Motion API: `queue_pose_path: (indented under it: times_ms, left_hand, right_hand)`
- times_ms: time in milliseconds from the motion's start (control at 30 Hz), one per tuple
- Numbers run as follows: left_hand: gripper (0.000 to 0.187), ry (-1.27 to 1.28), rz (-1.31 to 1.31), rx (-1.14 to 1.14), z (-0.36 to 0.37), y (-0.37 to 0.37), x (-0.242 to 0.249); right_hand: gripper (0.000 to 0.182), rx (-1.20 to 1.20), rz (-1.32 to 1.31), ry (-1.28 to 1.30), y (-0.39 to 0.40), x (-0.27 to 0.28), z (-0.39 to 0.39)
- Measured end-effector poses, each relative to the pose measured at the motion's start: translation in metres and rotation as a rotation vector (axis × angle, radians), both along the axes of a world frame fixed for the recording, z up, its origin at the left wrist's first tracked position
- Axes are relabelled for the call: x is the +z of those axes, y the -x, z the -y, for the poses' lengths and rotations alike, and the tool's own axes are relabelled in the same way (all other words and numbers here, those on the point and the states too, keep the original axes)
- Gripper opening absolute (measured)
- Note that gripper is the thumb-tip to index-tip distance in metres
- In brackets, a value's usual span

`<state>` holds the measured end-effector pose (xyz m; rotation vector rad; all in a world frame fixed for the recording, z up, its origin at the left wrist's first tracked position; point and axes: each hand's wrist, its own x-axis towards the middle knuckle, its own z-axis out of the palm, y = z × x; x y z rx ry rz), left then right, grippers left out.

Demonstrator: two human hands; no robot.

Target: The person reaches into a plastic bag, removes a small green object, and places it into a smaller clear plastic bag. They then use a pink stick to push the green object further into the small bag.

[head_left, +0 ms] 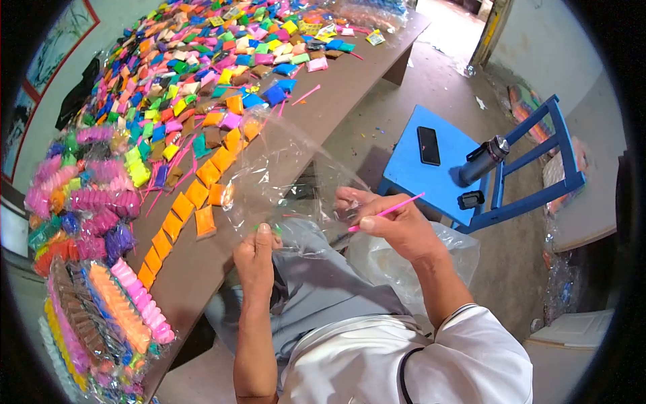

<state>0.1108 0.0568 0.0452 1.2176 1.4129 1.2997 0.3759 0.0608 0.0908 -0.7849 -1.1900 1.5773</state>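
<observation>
A clear plastic bag (279, 161) is stretched between my hands, its far end reaching over the table edge. My left hand (256, 252) grips the bag's near edge, thumb up and fingers closed. In my right hand (397, 225) lies a thin pink plastic stick (397, 210), pinched by the thumb, while the fingertips touch the bag. Beyond the left hand, a row of flat orange packets (172, 225) runs along the table's near side. One orange packet (205, 221) sits apart from the row, close to the bag.
A big heap of small colorful packets (222, 54) covers much of the brown table (222, 259). Bundled bagged packets (101, 296) stand at left. To the right, a blue chair (424, 155) holds a phone (428, 145), a flask (484, 160) and a small black object (471, 199).
</observation>
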Motion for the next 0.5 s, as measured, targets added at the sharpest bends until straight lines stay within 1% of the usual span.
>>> queue_pose_path:
  times_ms: [67, 133, 167, 233, 300, 333, 367, 400, 433, 500]
  left_hand:
    - [0.042, -0.011, -0.039, 0.002, 0.001, -0.001, 0.003]
    - [0.040, -0.017, -0.077, 0.004, 0.003, 0.000, 0.002]
    - [0.041, -0.016, -0.113, 0.017, 0.003, 0.002, 0.000]
    - [0.041, -0.012, -0.149, 0.032, 0.005, 0.003, -0.002]
    - [0.040, 0.000, -0.268, -0.016, 0.006, 0.000, -0.001]
    - [0.040, -0.002, -0.267, -0.018, 0.005, -0.001, -0.002]
    - [0.035, -0.033, -0.349, -0.053, 0.004, 0.000, -0.004]
    - [0.030, -0.063, -0.432, -0.089, 0.004, -0.001, -0.005]
    - [0.030, -0.062, -0.431, -0.092, 0.004, -0.004, -0.004]
    - [0.019, -0.372, -0.503, -0.178, 0.001, -0.011, 0.001]
  right_hand:
    - [0.025, 0.042, -0.022, -0.027, -0.010, 0.001, -0.006]
    - [0.024, -0.008, -0.339, 0.035, -0.021, -0.002, -0.014]
    - [0.024, -0.006, -0.338, 0.036, -0.023, 0.000, -0.014]
    - [0.024, -0.142, -0.313, -0.131, -0.026, 0.004, -0.014]
    - [0.022, -0.126, -0.301, -0.151, -0.024, 0.004, -0.009]
    - [0.022, -0.136, -0.150, -0.258, -0.019, 0.008, -0.006]
    - [0.023, -0.144, 0.001, -0.360, -0.012, 0.013, -0.003]
    - [0.021, -0.109, -0.043, -0.454, 0.001, 0.024, -0.003]
    - [0.021, -0.111, -0.042, -0.452, 0.010, 0.034, -0.004]
    - [0.017, 0.096, 0.153, -0.547, 0.024, 0.049, -0.014]
